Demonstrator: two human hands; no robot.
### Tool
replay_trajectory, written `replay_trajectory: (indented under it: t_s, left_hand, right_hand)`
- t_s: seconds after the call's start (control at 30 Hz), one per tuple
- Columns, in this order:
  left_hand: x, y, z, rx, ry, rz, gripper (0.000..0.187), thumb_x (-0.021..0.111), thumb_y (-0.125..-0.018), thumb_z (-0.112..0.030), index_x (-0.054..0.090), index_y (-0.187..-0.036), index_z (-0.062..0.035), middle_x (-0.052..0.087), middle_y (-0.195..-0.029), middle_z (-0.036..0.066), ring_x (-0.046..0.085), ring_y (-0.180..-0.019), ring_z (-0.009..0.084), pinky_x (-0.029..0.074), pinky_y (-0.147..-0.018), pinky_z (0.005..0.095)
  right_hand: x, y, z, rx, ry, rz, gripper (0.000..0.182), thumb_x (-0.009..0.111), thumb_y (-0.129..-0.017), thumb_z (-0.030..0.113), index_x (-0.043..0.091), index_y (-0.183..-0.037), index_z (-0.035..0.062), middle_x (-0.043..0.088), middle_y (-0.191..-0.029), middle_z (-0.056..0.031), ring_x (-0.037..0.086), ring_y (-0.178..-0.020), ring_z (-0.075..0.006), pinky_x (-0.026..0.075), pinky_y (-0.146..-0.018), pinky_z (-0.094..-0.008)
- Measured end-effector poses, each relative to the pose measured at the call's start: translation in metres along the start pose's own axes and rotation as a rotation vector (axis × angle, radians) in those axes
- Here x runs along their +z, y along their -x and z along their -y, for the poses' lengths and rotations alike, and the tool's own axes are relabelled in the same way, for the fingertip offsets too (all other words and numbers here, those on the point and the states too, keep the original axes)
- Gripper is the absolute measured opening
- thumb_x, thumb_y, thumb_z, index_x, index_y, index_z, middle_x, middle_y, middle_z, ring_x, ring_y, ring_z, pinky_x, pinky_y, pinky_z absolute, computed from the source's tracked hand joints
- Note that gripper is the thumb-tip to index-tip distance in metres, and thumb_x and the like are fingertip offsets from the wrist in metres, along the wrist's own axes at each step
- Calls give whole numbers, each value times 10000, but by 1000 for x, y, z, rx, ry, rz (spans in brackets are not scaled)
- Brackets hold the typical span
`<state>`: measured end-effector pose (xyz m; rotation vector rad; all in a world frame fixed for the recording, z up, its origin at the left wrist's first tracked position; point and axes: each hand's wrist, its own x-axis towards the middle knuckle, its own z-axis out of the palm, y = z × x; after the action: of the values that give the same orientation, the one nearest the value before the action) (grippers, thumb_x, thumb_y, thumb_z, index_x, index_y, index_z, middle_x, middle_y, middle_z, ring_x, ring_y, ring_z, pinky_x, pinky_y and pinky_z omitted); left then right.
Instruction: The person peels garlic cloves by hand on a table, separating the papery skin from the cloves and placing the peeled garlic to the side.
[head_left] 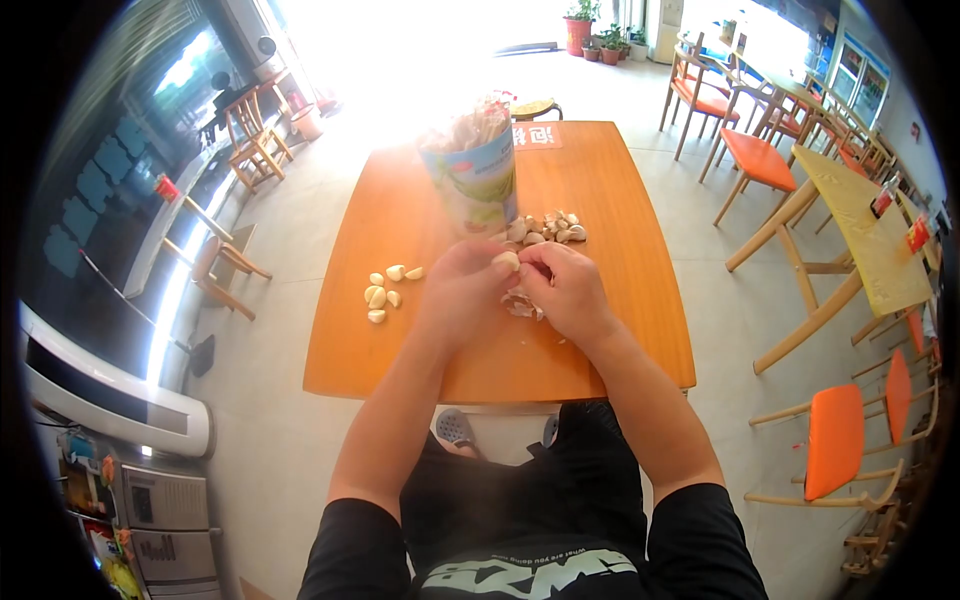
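Note:
Over the middle of the table my left hand (pixel 468 285) is closed on a garlic clove (pixel 507 261), whose pale surface shows between the fingers. My right hand (pixel 566 290) meets it from the right, fingers pinched at the clove's edge; whether it grips the clove itself or a bit of skin is hidden. Below the fingertips lie papery garlic skins (pixel 520 304). Several unpeeled cloves (pixel 548 230) form a pile just beyond my hands. To the left, several peeled cloves (pixel 376 296) rest on the wood.
A tall printed bucket (pixel 470 178) filled with pale wrapped items stands on the far half of the orange wooden table (pixel 600 180). A red-and-white sign (pixel 538 136) lies near the far edge. Chairs with orange seats (pixel 757 160) and a yellow table (pixel 865 225) are to the right.

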<state>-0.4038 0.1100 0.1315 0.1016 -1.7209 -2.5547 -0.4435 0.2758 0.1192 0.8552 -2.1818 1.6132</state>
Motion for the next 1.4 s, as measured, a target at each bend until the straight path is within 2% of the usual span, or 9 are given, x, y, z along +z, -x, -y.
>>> replay_trajectory:
  t_s: [0.03,0.1,0.33,0.7,0.93,1.1,1.33,1.4]
  left_hand:
    - [0,0,0,-2,2,-2,197,708,-918,-44,621,-1094,-21,690,-1038,81,676,-940,165,576,-881,315]
    - [1,1,-1,0,19,4,191,710,-915,-40,626,-1085,-21,692,-1039,81,675,-938,163,576,-881,313]
    - [-1,1,3,41,-47,23,187,719,-896,-9,638,-1065,-16,702,-1049,84,672,-919,150,568,-856,294]
    - [-1,0,4,47,-107,17,198,711,-902,-11,632,-1084,-5,704,-1038,86,673,-907,139,568,-842,283]
    - [2,3,0,48,-48,-1,195,706,-912,-27,628,-1090,-4,700,-1030,84,676,-909,146,576,-845,289]
    - [-1,0,2,50,-19,26,189,704,-913,-29,628,-1085,-5,700,-1034,88,681,-917,156,580,-867,301]
    - [0,0,3,71,-12,30,180,708,-914,-37,630,-1074,-6,701,-1032,86,681,-910,154,579,-865,298]
    - [-2,0,4,80,-24,36,183,710,-913,-39,630,-1074,-6,701,-1031,85,681,-907,151,577,-856,294]
  right_hand:
    - [1,0,-3,0,-1,0,122,677,-849,93,682,-936,8,686,-870,-146,661,-804,-301,528,-713,-379]
    - [4,0,-10,142,-204,44,131,678,-855,98,689,-942,1,684,-857,-148,660,-783,-276,527,-709,-366]
    - [2,-1,-10,184,-190,62,142,691,-853,109,689,-936,-6,677,-846,-158,653,-775,-266,522,-706,-359]
    - [3,1,-8,16,89,23,103,658,-834,92,650,-902,14,659,-846,-157,644,-814,-336,513,-718,-410]
    - [5,1,-1,49,-6,13,91,639,-855,84,649,-910,12,660,-851,-152,644,-828,-336,511,-729,-410]
    - [3,-1,-5,-16,-52,25,85,635,-881,84,658,-925,14,667,-861,-149,646,-838,-334,513,-737,-402]
    - [3,0,1,-5,-22,4,85,639,-881,92,659,-919,19,671,-868,-147,651,-847,-338,517,-732,-416]
    - [4,0,2,-24,68,-33,66,642,-859,89,638,-882,27,662,-848,-145,648,-827,-341,516,-724,-429]
